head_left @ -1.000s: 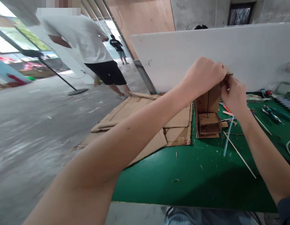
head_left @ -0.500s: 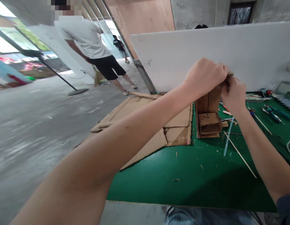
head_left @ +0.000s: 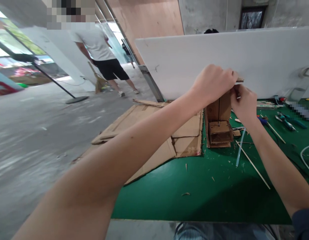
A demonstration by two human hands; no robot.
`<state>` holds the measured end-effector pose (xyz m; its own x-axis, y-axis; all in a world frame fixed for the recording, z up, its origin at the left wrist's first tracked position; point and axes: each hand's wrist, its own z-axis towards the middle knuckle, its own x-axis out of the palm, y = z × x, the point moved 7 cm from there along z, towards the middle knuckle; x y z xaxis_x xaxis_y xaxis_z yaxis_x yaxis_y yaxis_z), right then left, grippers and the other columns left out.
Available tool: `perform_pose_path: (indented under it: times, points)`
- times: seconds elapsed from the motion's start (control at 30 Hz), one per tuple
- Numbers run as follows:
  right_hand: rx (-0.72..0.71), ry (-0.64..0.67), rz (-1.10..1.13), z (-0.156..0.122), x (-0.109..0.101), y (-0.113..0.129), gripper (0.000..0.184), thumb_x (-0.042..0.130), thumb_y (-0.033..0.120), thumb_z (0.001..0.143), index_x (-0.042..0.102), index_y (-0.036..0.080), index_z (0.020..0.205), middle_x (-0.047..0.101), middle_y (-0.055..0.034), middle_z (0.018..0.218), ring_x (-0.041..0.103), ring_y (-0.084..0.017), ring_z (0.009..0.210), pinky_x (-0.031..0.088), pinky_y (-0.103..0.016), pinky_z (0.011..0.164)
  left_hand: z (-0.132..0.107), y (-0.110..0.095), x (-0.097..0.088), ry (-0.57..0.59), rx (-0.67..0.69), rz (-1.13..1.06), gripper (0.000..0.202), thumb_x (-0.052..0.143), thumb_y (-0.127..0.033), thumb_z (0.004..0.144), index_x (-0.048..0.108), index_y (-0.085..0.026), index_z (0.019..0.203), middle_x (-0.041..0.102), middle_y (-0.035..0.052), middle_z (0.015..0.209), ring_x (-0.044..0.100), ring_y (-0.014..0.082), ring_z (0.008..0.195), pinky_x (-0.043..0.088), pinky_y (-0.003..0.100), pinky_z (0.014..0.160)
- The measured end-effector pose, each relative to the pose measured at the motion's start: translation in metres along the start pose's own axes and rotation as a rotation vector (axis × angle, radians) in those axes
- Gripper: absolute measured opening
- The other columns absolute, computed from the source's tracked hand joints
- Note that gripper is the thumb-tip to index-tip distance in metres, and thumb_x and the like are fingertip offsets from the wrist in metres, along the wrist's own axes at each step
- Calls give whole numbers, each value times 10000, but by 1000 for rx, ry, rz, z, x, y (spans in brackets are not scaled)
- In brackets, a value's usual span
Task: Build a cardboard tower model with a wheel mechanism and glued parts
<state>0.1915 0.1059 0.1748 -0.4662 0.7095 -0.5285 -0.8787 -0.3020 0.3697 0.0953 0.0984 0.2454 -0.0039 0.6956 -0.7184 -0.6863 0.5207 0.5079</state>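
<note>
An upright cardboard structure (head_left: 220, 137) with a stepped, box-like base stands on the green tabletop. A thin dark cord or rod (head_left: 219, 110) runs down its front to the base. My left hand (head_left: 214, 81) is closed over the structure's top, where a flat edge of cardboard (head_left: 240, 80) sticks out beyond the knuckles. Just below and to the right, my right hand (head_left: 245, 101) is pinched close against the top. What its fingertips hold is hidden.
Flattened cardboard (head_left: 186, 146) lies left of the structure. Pliers (head_left: 285, 121), a pale blue tube (head_left: 240, 148) and a thin wooden stick (head_left: 254, 166) lie to the right. A white panel (head_left: 179, 63) stands behind. A person (head_left: 94, 46) stands on the floor at left.
The view has shifted slightly, moving the scene a little left. My right hand's fingers have shifted slightly below the top; both hands stay at the structure's top. The person at left has moved slightly.
</note>
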Motion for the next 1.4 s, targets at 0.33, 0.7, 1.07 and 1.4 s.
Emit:
perform_pose_path:
  times: [0.33,0.7,1.07,1.4]
  points:
    - [-84,-113,39,2,-2,4,180,447,174,907,617,210,955,687,-105,922,639,-250,843,471,-387,752,-2,2,0,-16,4,-62,379,356,-269,980,675,-265,1185,742,148,994,687,304,875,414,413,656]
    - [-65,-94,-8,3,-4,5,202,423,197,925,615,221,984,682,-123,946,634,-278,912,475,-411,781,-3,1,0,-6,26,-81,375,373,-252,965,645,-247,1224,736,148,1019,685,313,954,444,410,720]
    - [-13,-51,-10,4,-4,4,286,382,214,935,632,223,1074,685,-137,966,633,-303,953,474,-433,811,-5,0,-4,34,-3,-99,319,441,-302,971,656,-257,1202,726,148,1076,679,305,957,419,381,707]
    - [-29,-81,-36,5,-1,5,299,355,203,943,629,218,1062,674,-134,968,637,-301,968,478,-415,790,-5,1,-3,26,9,-53,353,388,-277,974,650,-248,1209,726,160,1058,689,311,929,431,403,704]
